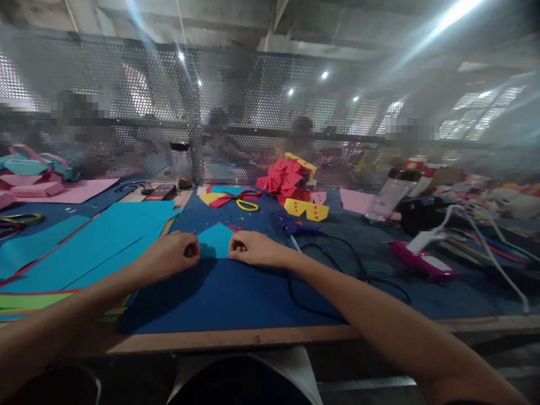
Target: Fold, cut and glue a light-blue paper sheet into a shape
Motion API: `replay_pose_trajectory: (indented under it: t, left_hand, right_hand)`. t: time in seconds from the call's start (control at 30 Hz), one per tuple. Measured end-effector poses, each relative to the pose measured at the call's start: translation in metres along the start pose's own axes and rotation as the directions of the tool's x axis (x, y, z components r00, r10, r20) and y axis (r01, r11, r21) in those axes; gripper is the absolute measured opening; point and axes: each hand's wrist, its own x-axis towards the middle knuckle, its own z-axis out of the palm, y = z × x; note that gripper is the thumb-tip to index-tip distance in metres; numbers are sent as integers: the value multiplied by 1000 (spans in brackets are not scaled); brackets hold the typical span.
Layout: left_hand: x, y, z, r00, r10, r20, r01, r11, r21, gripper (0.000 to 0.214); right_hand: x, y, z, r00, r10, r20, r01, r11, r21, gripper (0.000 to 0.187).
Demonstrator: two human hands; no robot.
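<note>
So both hands were out over the surface [189,306], reaching in from either side with the forearms slanting inward; the sheet [214,243], a small blue one with its peak pointing away from the person, lay flat on the surface right between them; the left hand [175,253] was palm-inward with its fingers [194,246] curled and pinched shut at the near left corner; the right hand [252,247] pretty much mirrored it, knuckles up, wrist low, fingers curled in and closed on the near right corner; the left forearm crossed the front of the stack [113,236], blue paper on top; the right one passed over the cable [310,309] of the glue gun [300,226], which sat just beyond that wrist; scissors [248,203] lay a bit past the sheet.
</note>
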Motion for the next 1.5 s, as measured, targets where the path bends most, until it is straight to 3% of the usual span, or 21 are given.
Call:
replay_pose_trajectory:
  t: [0.73, 1.13, 1.5]
  left_hand:
    - [-13, -7, -13, 991, -125, 41, 126, 992, -22, 19]
    - [-12, -22, -12, 985, -158, 72, 166, 979, -120, 23]
    - [-10, -31, -15, 981, -151, 125, 164, 981, -102, 26]
  right_hand:
    - [-2, -4, -2, 999, 33, -9, -33, 999, 5, 12]
    - [0, 1, 0, 1000, 14, -10, -14, 1000, 10, 14]
    - [-3, -3, -2, 1000, 12, -3, -12, 1000, 21, 12]
